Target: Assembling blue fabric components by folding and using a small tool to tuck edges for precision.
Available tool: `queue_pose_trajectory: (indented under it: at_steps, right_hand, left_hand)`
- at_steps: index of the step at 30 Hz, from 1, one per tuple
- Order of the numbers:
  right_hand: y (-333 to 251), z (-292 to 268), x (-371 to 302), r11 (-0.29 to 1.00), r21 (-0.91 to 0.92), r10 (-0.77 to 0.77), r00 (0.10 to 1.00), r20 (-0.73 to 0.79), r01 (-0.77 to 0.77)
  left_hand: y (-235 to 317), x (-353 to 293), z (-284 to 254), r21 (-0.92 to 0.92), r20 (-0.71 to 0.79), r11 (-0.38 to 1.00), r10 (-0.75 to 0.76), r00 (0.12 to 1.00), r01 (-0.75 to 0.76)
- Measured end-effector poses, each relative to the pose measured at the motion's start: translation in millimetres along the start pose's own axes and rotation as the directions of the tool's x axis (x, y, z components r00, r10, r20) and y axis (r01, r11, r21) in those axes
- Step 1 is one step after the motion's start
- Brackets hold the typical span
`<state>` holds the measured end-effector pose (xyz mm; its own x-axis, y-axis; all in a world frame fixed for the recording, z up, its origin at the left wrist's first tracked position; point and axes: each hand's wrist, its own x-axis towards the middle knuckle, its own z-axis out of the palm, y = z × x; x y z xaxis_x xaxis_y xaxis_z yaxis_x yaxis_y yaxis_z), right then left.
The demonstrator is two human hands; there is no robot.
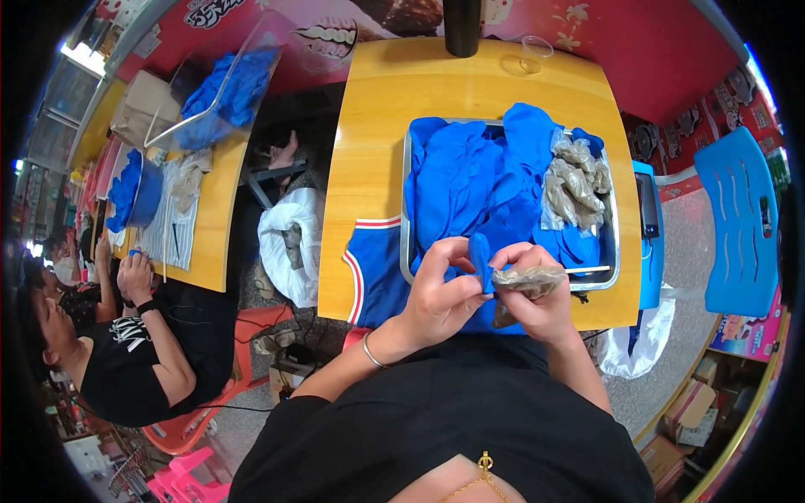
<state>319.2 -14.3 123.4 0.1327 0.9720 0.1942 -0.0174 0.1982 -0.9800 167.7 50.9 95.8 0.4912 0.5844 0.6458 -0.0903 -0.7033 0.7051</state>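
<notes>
A small folded piece of blue fabric (480, 256) stands upright between my hands, just over the front edge of a metal tray. My left hand (440, 289) is closed, pinching the piece from its left side. Against its right side, my right hand (537, 306) is closed round a crumpled clear plastic bag (532, 278) with something brownish in it. A thin pale stick (587, 270) juts out to the right of that hand. Whether the right fingertips also grip the blue piece is hard to see.
The metal tray (616, 243) holds a heap of blue fabric pieces (457, 180) and several brownish bags (574, 184). A blue garment (377, 272) lies left of it. A clear cup (534, 54) stands at the back. Another person (138, 352) sits at the left table.
</notes>
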Motion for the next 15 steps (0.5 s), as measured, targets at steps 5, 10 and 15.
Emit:
queue_pose_trajectory:
  at_steps: [5, 10, 15]
  right_hand:
    - [1.5, -1.6, 2.3, 0.999, 0.039, 0.028, 0.999, -0.024, -0.027]
    - [3.6, -3.4, 5.3, 0.969, -0.236, -0.078, 0.996, -0.032, 0.068]
    - [-6.0, 1.1, 7.9, 0.909, -0.416, -0.046, 0.996, -0.081, 0.008]
  left_hand:
    - [5.7, 2.2, 2.1, -0.021, -0.033, 0.996, -0.084, 0.996, 0.084]
    - [4.8, -0.7, 3.3, -0.046, -0.080, 0.979, -0.202, 0.976, 0.199]
    - [0.8, -0.5, 5.2, -0.034, -0.054, 0.978, -0.210, 0.976, 0.208]
